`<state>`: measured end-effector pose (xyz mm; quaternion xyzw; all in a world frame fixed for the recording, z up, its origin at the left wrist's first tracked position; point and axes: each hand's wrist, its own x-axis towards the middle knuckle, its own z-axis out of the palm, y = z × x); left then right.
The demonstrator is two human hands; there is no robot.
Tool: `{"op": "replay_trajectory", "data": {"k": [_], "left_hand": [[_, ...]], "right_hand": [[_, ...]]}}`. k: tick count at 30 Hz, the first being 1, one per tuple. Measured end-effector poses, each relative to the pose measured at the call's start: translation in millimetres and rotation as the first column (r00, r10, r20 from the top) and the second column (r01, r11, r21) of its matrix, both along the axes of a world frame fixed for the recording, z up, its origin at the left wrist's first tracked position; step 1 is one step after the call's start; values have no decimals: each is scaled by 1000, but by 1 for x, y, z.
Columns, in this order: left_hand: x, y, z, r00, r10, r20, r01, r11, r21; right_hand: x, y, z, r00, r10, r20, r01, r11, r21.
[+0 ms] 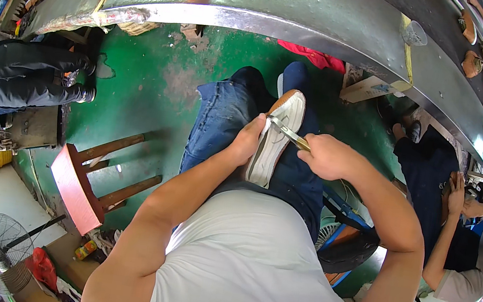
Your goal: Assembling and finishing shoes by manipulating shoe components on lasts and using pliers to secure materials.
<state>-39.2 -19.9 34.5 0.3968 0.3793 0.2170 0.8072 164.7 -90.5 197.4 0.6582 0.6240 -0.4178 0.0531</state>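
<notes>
Shoe (267, 156) lies underside-up on the lap (301, 188), gripped by the left hand (248, 139); the right hand (329, 156) clasps the tool (289, 133), which could slip and nick the left hand if the shoe rolls.

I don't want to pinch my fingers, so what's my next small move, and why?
Perhaps ease your left hand slightly toward you along the shoe, since that hand looks close to the far end of the metal tool in your right hand.
</notes>
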Motion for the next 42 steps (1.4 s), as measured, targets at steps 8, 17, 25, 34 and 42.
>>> {"op": "replay_trajectory", "data": {"k": [8, 17, 25, 34, 42], "left_hand": [[5, 12, 21, 989, -55, 137, 82, 977, -198], [9, 14, 28, 991, -40, 127, 73, 961, -266], [26, 15, 35, 989, -110, -96, 91, 978, -187], [37, 24, 48, 971, -158, -179, 129, 978, -163], [26, 41, 52, 905, -357, -231, 311, 926, -213]], "right_hand": [[-59, -53, -79, 841, -444, -310, 526, 805, 273], [-50, -63, -92, 202, -777, -596, 621, 572, -535], [1, -86, -110, -274, -835, -477, 152, 452, -879], [21, -23, -51, 693, -521, -498, 547, 830, -106], [24, -15, -53, 861, -390, -326, 417, 909, 15]]}}
